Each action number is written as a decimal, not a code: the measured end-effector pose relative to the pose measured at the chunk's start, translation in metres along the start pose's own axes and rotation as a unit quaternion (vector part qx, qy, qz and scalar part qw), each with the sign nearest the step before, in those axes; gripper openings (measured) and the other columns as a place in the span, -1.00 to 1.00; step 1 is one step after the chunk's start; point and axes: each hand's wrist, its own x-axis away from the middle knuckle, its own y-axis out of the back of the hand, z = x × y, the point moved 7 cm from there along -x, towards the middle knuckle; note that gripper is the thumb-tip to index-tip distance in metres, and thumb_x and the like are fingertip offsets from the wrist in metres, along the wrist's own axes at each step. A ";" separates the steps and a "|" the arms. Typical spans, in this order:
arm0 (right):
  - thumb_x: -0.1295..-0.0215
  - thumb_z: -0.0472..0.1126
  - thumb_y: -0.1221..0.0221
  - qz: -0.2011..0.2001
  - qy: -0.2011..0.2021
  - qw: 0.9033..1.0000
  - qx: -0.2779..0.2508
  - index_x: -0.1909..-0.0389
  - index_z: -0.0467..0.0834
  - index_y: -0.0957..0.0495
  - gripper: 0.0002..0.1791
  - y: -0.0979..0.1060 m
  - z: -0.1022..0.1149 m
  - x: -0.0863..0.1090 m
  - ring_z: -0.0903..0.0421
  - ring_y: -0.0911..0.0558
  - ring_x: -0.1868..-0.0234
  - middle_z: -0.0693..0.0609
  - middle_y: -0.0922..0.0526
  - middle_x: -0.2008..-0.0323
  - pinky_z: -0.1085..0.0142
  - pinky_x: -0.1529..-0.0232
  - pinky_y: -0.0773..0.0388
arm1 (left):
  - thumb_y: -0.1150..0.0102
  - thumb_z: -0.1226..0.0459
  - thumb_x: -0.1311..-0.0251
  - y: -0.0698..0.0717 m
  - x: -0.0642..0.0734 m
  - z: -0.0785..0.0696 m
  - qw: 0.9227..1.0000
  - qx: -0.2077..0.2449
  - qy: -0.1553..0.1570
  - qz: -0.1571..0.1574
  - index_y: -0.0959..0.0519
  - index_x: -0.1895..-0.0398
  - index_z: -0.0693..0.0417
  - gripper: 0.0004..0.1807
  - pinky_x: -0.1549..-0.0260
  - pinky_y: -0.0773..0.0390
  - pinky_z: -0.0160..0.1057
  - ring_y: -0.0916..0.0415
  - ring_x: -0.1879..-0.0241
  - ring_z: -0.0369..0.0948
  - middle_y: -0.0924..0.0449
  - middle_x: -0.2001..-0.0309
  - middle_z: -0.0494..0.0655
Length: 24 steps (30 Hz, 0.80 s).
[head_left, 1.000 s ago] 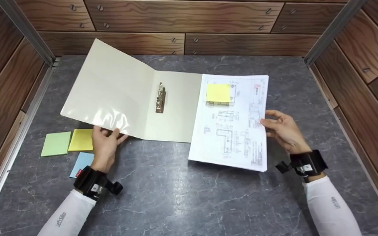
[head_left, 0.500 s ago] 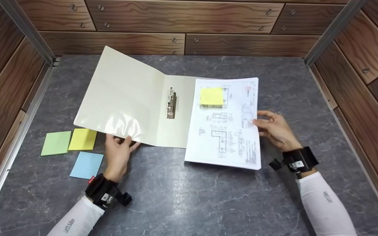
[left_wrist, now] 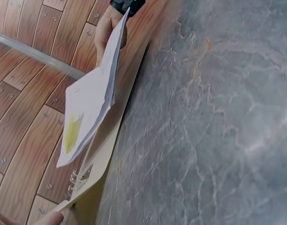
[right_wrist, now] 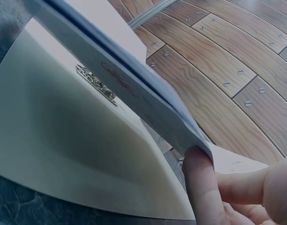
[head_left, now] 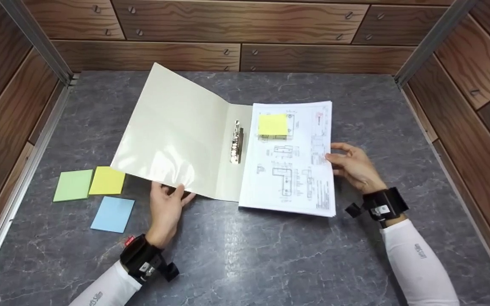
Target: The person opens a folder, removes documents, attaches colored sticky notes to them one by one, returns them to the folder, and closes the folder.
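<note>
A cream ring binder point(head_left: 177, 131) lies opened out, its left cover tilted up. My left hand point(head_left: 166, 212) pinches that cover's near edge, thumb on top; its thumb point(left_wrist: 52, 218) shows in the left wrist view. Metal rings point(head_left: 236, 142) stand on the spine and hold no paper. My right hand point(head_left: 353, 168) pinches the right edge of a stack of printed drawings point(head_left: 270, 182). The stack is raised over the binder's right part, hiding most of it. A yellow sticky note point(head_left: 273, 124) is on the top sheet. In the right wrist view a finger point(right_wrist: 199, 183) presses against the sheets point(right_wrist: 134, 98).
Green point(head_left: 72, 185), yellow point(head_left: 106, 180) and blue point(head_left: 113, 214) sticky note pads lie on the grey marbled table point(head_left: 245, 263) at the left. Wood-patterned walls point(head_left: 236, 21) enclose the back and sides.
The left hand has drawn the binder right and slightly nearer, its rings closing on the stack's left edge. The right hand has moved the stack left. The yellow and blue pads are more exposed.
</note>
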 end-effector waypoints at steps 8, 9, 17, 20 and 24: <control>-0.40 -0.39 -0.28 -0.001 0.004 1.000 0.003 -0.27 -0.32 -0.34 -0.50 0.000 -0.004 -0.004 0.10 -0.77 0.28 -0.03 -0.77 0.20 0.29 0.26 -0.77 | -0.07 0.59 -0.38 0.011 -0.004 -0.008 0.999 -0.013 0.017 -0.035 -0.20 -0.39 0.38 -0.45 0.03 -0.74 -0.13 -0.62 0.00 -0.03 -0.41 -0.15 0.33; -0.40 -0.39 -0.28 -0.001 0.005 1.000 0.004 -0.27 -0.33 -0.34 -0.50 0.001 -0.004 -0.004 0.10 -0.77 0.29 -0.03 -0.77 0.20 0.30 0.27 -0.77 | -0.08 0.59 -0.37 0.015 -0.006 -0.011 0.999 -0.011 0.015 -0.043 -0.20 -0.38 0.38 -0.45 0.04 -0.74 -0.14 -0.63 0.02 -0.05 -0.41 -0.14 0.31; -0.40 -0.39 -0.28 -0.002 0.004 1.000 0.006 -0.28 -0.33 -0.34 -0.49 0.002 -0.005 -0.006 0.11 -0.77 0.32 -0.04 -0.78 0.24 0.31 0.30 -0.76 | -0.12 0.54 -0.39 0.043 -0.019 -0.041 0.996 -0.015 -0.026 -0.086 -0.27 -0.35 0.30 -0.50 0.17 -0.77 -0.18 -0.67 0.18 -0.21 -0.48 -0.07 0.16; -0.40 -0.39 -0.28 0.000 0.001 1.000 0.000 -0.29 -0.32 -0.32 -0.48 0.002 -0.006 -0.007 0.10 -0.77 0.30 -0.05 -0.78 0.23 0.30 0.29 -0.76 | -0.19 0.47 -0.38 0.054 -0.027 -0.053 0.992 -0.058 -0.041 -0.106 -0.37 -0.26 0.31 -0.58 0.31 -0.76 -0.29 -0.64 0.29 -0.27 -0.54 0.09 0.04; -0.39 -0.40 -0.28 0.000 -0.001 1.000 -0.009 -0.27 -0.30 -0.32 -0.49 0.002 -0.008 -0.008 0.10 -0.77 0.28 -0.05 -0.77 0.21 0.29 0.27 -0.76 | -0.26 0.38 -0.37 0.070 -0.039 -0.071 0.983 -0.123 -0.061 -0.121 -0.47 -0.18 0.33 -0.62 0.49 -0.66 -0.42 -0.58 0.42 -0.33 -0.56 0.19 -0.05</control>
